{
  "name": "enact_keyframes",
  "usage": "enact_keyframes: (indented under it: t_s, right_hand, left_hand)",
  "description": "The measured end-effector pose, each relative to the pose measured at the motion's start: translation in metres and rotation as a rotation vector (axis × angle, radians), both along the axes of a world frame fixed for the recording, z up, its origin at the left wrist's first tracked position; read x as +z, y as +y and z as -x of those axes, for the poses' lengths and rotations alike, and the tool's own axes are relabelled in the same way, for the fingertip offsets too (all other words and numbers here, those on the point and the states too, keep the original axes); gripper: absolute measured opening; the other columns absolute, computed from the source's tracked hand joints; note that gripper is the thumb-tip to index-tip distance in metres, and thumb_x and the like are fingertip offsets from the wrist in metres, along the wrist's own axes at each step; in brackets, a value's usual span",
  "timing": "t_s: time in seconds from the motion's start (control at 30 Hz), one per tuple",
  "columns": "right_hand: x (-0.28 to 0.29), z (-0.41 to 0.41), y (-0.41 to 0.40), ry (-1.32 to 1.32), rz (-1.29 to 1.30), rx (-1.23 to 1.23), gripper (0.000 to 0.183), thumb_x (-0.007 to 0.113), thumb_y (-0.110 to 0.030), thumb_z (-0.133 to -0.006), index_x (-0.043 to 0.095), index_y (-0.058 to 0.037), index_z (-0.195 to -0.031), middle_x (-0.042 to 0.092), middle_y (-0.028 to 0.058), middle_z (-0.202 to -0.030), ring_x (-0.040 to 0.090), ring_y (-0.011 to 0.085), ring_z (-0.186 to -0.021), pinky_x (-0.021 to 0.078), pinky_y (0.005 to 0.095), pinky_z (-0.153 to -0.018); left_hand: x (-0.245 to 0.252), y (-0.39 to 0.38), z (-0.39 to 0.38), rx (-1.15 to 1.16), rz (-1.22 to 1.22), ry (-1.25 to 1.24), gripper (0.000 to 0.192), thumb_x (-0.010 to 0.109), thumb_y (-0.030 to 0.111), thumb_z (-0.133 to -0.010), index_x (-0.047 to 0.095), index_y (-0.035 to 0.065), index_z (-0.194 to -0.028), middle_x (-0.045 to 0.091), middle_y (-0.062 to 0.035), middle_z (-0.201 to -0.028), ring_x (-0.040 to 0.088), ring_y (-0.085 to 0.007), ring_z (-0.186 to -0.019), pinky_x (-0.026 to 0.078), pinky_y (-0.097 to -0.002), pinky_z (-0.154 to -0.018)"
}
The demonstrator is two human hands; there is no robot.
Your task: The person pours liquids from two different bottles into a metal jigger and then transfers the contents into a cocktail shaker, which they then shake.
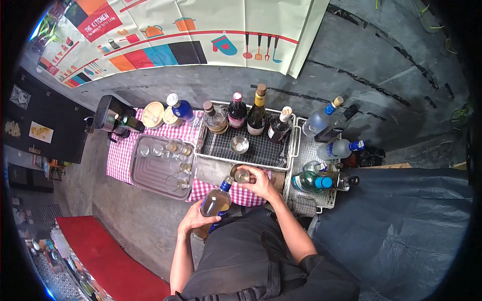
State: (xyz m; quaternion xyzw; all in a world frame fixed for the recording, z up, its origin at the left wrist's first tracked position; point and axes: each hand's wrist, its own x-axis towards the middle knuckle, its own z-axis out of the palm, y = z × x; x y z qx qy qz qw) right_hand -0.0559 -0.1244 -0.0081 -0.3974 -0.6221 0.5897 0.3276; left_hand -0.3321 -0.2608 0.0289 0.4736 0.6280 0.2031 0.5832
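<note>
My left hand (199,217) is closed around a glass bottle (215,207) with a blue neck and a blue label; liquid shows inside. The bottle leans, its mouth right beside a small clear glass (242,175) in my right hand (260,183). My right fingers hold that glass by its side, and whether liquid is flowing cannot be told. Just behind the glass a metal cup (235,169) is partly hidden. To the left, a grey tray (158,191) bears several clear glasses and glass cups. A metal strainer (239,145) lies in the wire basket (244,160) ahead.
Several bottles stand in the wire basket, among them a dark wine bottle (257,116). Right of it, a white rack (301,150) holds more bottles, including a green one with a blue cap (307,182). A black machine (109,116) and round-lidded containers (153,114) stand at the left back.
</note>
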Motion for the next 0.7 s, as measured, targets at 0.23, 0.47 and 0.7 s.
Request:
enact_keyframes:
  t_s: [0.23,0.47,0.7]
  right_hand:
    - [0.005,-0.004,0.003,-0.459,-0.235,-0.015,0.070,0.085,-0.011,-0.078,0.060,-0.0061,-0.144,0.064,0.0157,-0.122,0.064,0.0336,-0.115,0.0518,0.0420,-0.102]
    - [-0.003,0.009,0.010,-0.583,-0.381,0.095,0.076,0.084,-0.011,-0.078,0.057,-0.0097,-0.150,0.058,0.0137,-0.112,0.061,0.0314,-0.106,0.0510,0.0427,-0.099]
    - [0.012,0.014,0.013,-0.665,-0.440,0.135,0.078,0.083,-0.011,-0.078,0.056,-0.0128,-0.151,0.057,0.0141,-0.111,0.060,0.0321,-0.107,0.0511,0.0431,-0.098]
  left_hand:
    - [-0.007,-0.010,0.006,0.105,-0.019,-0.168,0.088,0.097,0.023,-0.070,0.055,-0.0008,-0.144,0.068,-0.0111,-0.132,0.062,-0.0210,-0.123,0.048,-0.0405,-0.109]
    - [-0.011,-0.018,0.010,0.138,-0.032,-0.164,0.087,0.096,0.021,-0.070,0.055,-0.0010,-0.143,0.068,-0.0103,-0.131,0.063,-0.0207,-0.121,0.048,-0.0398,-0.109]
    - [-0.012,-0.022,0.010,0.166,-0.068,-0.194,0.088,0.097,0.025,-0.068,0.057,-0.0004,-0.142,0.069,-0.0110,-0.129,0.064,-0.0214,-0.120,0.049,-0.0398,-0.108]
